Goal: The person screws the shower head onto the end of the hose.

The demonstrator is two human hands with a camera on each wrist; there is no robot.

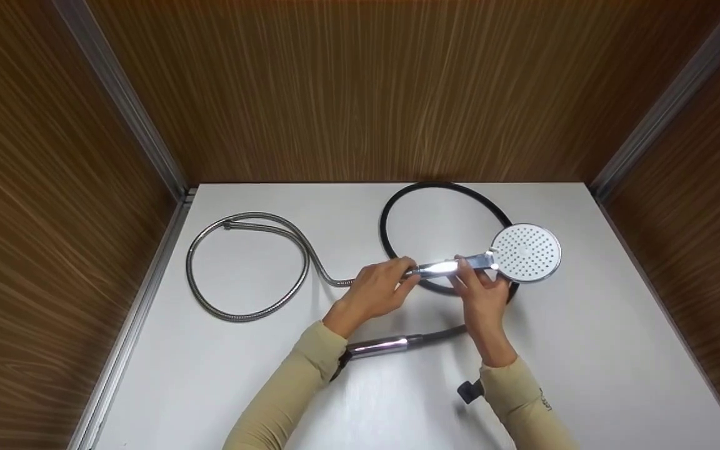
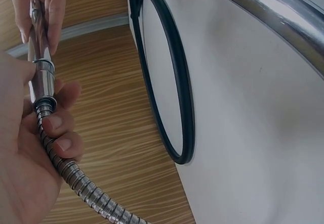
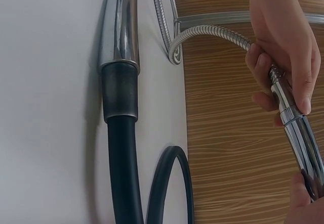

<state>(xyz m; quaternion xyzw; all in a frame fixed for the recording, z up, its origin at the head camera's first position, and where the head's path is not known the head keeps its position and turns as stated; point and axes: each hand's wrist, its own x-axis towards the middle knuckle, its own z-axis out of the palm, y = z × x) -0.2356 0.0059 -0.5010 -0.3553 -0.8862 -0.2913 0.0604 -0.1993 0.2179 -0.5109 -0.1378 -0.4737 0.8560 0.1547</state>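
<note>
A shower head [image 1: 525, 252] with a round white spray face and a chrome handle is held above the table. My right hand [image 1: 484, 300] holds its handle near the round face. My left hand [image 1: 375, 287] grips the other end, where a flexible metal shower hose [image 2: 91, 193] meets the handle. In the left wrist view, the fingers curl round the hose just below a chrome connector [image 2: 44, 85]. The right wrist view shows the left thumb against this connector, in line with the handle. Whether its thread is fully seated cannot be seen.
The metal hose's loop [image 1: 237, 319] lies on the white table [image 1: 597, 350] at left. A black hose [image 1: 384, 225] curls behind and under my hands, joined to a chrome tube [image 1: 385, 345] near my left sleeve. Wood-patterned panels [image 1: 360, 94] enclose the back and sides.
</note>
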